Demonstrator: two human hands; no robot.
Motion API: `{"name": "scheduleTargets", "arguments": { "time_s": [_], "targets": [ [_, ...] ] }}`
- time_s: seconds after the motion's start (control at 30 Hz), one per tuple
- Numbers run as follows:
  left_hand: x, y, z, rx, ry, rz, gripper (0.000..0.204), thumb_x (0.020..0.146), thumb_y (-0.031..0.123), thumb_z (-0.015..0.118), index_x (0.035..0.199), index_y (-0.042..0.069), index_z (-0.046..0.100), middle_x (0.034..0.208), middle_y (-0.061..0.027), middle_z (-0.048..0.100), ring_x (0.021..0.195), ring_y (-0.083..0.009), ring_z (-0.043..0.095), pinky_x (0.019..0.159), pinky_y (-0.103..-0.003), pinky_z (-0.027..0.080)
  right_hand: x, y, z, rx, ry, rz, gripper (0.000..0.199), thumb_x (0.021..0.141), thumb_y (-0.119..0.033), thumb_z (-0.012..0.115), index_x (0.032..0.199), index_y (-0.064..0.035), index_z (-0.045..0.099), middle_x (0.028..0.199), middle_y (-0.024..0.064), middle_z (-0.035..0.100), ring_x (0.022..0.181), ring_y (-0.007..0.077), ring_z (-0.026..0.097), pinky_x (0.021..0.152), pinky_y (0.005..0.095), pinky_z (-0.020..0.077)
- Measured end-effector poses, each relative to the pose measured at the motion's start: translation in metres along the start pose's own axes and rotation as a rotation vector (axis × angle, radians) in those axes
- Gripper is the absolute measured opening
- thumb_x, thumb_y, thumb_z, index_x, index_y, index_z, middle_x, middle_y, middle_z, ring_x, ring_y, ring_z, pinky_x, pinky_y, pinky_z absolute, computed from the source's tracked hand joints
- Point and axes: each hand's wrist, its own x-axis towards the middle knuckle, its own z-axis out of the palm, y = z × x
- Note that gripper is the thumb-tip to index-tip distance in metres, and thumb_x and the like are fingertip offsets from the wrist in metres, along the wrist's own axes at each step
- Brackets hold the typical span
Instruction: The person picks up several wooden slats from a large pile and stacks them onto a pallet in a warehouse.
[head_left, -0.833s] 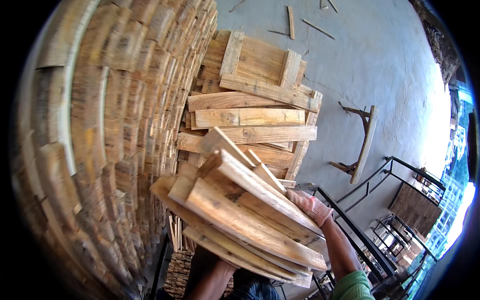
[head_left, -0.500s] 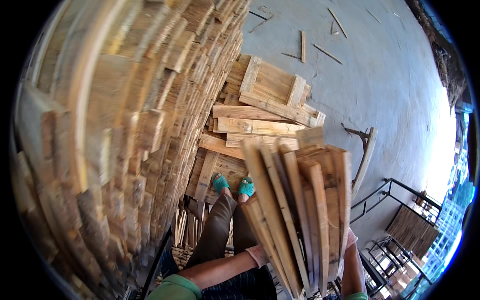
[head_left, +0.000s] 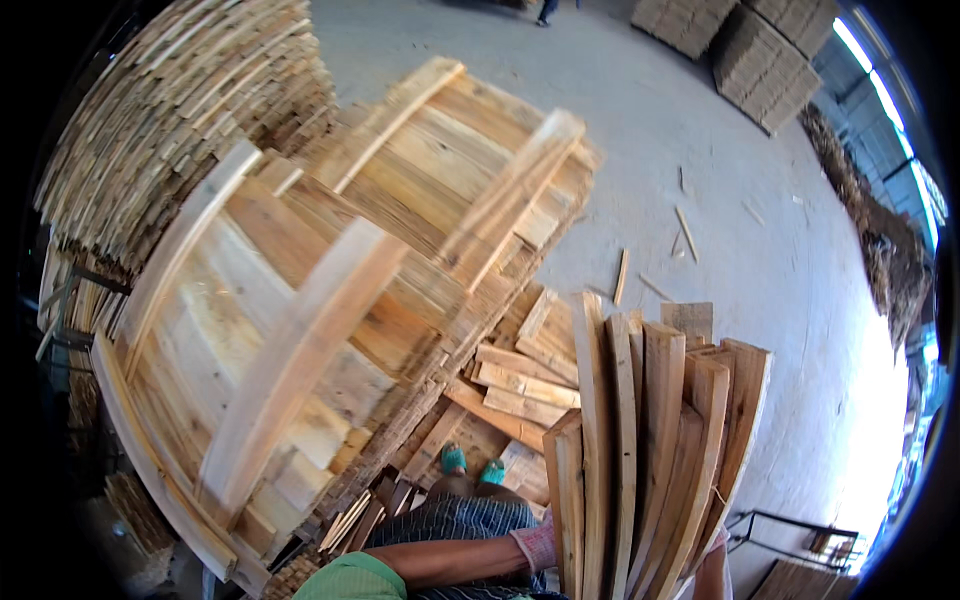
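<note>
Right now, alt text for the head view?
Both gloved hands, left hand and right hand, hug an upright bundle of wooden planks against the body. Beside it stand stacked wooden pallets and loose boards on a concrete floor.

No packages, labels, signs or screens are showing anywhere in this view. Nothing printed or lit is standing among the timber or on the floor.
</note>
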Motion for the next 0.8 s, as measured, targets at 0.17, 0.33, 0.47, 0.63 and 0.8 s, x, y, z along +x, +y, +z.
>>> {"name": "scheduleTargets", "arguments": {
  "time_s": [0.17, 0.33, 0.47, 0.63, 0.8],
  "targets": [
    [-0.059, 0.055, 0.085, 0.051, -0.214, 0.123, 0.046, 0.106, 0.034, 0.038, 0.143, 0.010, 0.052, 0.140, -0.0160, 0.059, 0.120, -0.0320, 0.062, 0.099, -0.053, 0.052, -0.010, -0.129, -0.038, -0.108, 0.060, -0.260, 0.062, 0.101, -0.046, 0.049, 0.150, -0.0090, 0.041, 0.146, 0.0176, 0.049, 0.132, 0.0276, 0.050, 0.109, 0.0383, 0.0419],
    [-0.114, 0.140, 0.176, 0.146, -0.397, 0.346, 0.050, 0.104, 0.045, 0.032, 0.125, 0.012, 0.062, 0.116, -0.0135, 0.070, 0.102, -0.0350, 0.069, 0.091, -0.060, 0.055, -0.015, -0.280, -0.061, -0.229, 0.151, -0.516, 0.066, 0.100, -0.050, 0.049, 0.152, -0.0097, 0.039, 0.149, 0.0184, 0.047, 0.135, 0.0289, 0.048, 0.110, 0.0398, 0.0418],
    [-0.208, 0.204, 0.253, 0.060, -0.298, 0.573, 0.046, 0.100, 0.053, 0.047, 0.100, 0.014, 0.070, 0.084, -0.0074, 0.072, 0.069, -0.0269, 0.071, 0.064, -0.047, 0.062, 0.038, -0.410, -0.047, -0.293, 0.065, -0.765, 0.069, 0.099, -0.052, 0.049, 0.153, -0.0103, 0.037, 0.151, 0.0191, 0.045, 0.137, 0.0300, 0.046, 0.111, 0.0410, 0.0417],
    [-0.233, 0.288, 0.335, 0.079, 0.099, 0.742, 0.078, 0.091, 0.073, 0.043, 0.135, 0.010, 0.056, 0.137, -0.0174, 0.059, 0.127, -0.0390, 0.052, 0.102, -0.078, 0.027, 0.099, -0.500, -0.053, -0.311, 0.118, -0.837, 0.073, 0.098, -0.056, 0.049, 0.155, -0.0111, 0.035, 0.154, 0.0199, 0.042, 0.140, 0.0313, 0.045, 0.112, 0.0425, 0.0416],
    [-0.173, 0.410, 0.309, 0.350, 0.341, 1.800, 0.089, 0.091, 0.062, 0.064, 0.153, 0.006, 0.033, 0.145, -0.0180, 0.053, 0.131, -0.0290, 0.050, 0.112, -0.038, 0.037, 0.191, -0.573, 0.029, -0.392, 0.016, -0.886, 0.077, 0.097, -0.059, 0.049, 0.156, -0.0119, 0.033, 0.156, 0.0208, 0.040, 0.142, 0.0326, 0.043, 0.112, 0.0440, 0.0415]
  ]
}}
